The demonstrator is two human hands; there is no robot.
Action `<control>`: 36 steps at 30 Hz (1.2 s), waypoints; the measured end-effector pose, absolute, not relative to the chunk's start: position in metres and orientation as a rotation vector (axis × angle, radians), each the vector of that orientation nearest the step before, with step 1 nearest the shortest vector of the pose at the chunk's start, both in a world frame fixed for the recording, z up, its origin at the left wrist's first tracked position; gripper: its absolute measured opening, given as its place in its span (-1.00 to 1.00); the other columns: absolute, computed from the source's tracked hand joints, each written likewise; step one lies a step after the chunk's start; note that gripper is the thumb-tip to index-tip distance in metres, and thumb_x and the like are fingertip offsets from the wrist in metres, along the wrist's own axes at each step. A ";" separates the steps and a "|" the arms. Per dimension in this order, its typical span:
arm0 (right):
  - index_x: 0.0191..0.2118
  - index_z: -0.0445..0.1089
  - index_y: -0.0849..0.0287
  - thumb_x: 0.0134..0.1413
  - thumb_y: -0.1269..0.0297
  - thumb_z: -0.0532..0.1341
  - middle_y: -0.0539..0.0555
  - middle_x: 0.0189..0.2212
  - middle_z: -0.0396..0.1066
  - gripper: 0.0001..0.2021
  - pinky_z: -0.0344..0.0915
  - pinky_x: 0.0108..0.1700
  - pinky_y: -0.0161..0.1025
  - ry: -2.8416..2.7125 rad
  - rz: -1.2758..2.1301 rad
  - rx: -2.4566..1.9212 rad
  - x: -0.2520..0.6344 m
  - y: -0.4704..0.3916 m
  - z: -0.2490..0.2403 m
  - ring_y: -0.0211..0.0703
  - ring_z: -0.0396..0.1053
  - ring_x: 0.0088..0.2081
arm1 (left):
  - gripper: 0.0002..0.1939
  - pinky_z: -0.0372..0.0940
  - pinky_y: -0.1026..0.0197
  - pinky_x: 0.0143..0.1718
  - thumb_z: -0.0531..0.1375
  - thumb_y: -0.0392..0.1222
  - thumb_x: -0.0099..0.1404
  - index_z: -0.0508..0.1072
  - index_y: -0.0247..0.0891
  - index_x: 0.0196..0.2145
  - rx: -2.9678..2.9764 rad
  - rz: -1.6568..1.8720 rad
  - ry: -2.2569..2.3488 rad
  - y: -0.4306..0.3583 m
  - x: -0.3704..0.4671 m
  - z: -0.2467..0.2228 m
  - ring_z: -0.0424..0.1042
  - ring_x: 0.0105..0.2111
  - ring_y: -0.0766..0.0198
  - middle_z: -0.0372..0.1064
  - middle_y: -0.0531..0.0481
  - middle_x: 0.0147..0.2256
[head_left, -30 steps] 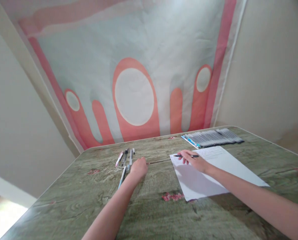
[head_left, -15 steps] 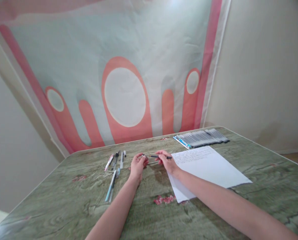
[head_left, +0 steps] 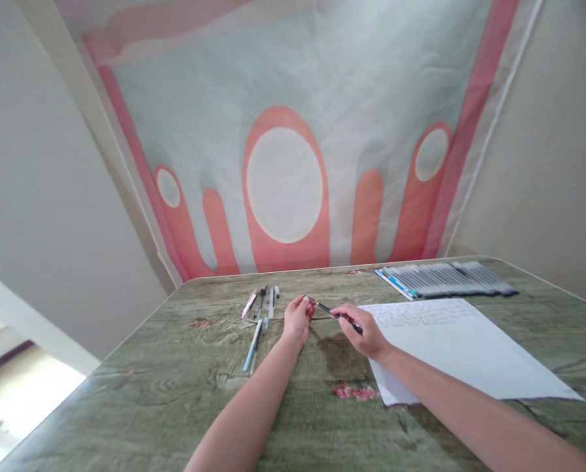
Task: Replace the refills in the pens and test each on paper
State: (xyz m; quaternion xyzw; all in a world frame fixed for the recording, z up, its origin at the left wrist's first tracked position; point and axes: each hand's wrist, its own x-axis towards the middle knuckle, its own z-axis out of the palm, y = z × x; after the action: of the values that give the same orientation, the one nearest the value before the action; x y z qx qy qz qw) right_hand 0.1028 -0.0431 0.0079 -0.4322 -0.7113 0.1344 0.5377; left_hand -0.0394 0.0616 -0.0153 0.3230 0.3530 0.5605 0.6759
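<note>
My right hand (head_left: 360, 328) is closed around a slim black pen (head_left: 325, 307), held slantwise with its brass-coloured end pointing up and left. That end meets or nearly meets the fingertips of my left hand (head_left: 299, 318). The left fingers are pinched together at about the same height, over the table. A small dark piece shows at their tips, too small and covered to name. Under my right wrist lies a large white sheet of paper (head_left: 450, 351), with rows of handwriting along its upper part.
Left of my hands lie several loose pens (head_left: 252, 346) on the wood-patterned table (head_left: 175, 406). At the back right, several grey pens (head_left: 445, 278) lie side by side, with blue and white ones at their left end. A printed curtain (head_left: 283, 65) hangs behind.
The view has swung left, so everything sits further right. The pen's end has come up to my left fingertips, closing the earlier gap, and the pen now tilts more steeply.
</note>
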 end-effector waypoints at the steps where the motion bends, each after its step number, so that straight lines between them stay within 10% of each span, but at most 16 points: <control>1: -0.25 0.35 0.14 0.05 0.34 0.04 0.08 -0.36 0.38 -0.82 0.25 -0.29 -0.24 -1.692 0.315 -1.031 0.103 -0.043 0.008 -0.17 0.32 -0.35 | -0.94 0.27 0.40 -0.43 0.17 -0.35 0.15 0.32 -0.35 -0.38 0.723 1.258 0.792 0.061 -0.040 -0.015 0.31 -0.57 0.51 0.35 0.02 -0.51; 36: -0.19 0.27 0.12 0.06 0.44 -0.01 0.07 -0.28 0.24 -0.79 0.24 -0.29 -0.32 -2.012 0.005 -1.109 0.100 -0.042 -0.003 -0.24 0.27 -0.35 | -0.43 0.15 0.38 -0.55 0.25 0.02 0.01 0.07 -0.24 -0.14 1.281 1.085 0.826 0.033 -0.030 0.006 0.26 -0.64 0.44 0.20 0.24 -0.61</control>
State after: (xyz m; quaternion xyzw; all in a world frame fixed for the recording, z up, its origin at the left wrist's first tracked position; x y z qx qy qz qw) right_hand 0.1002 -0.0417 -0.0030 -0.4403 -0.7989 0.0022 0.4098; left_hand -0.0305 0.0326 0.0062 0.5511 0.3553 0.4666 0.5935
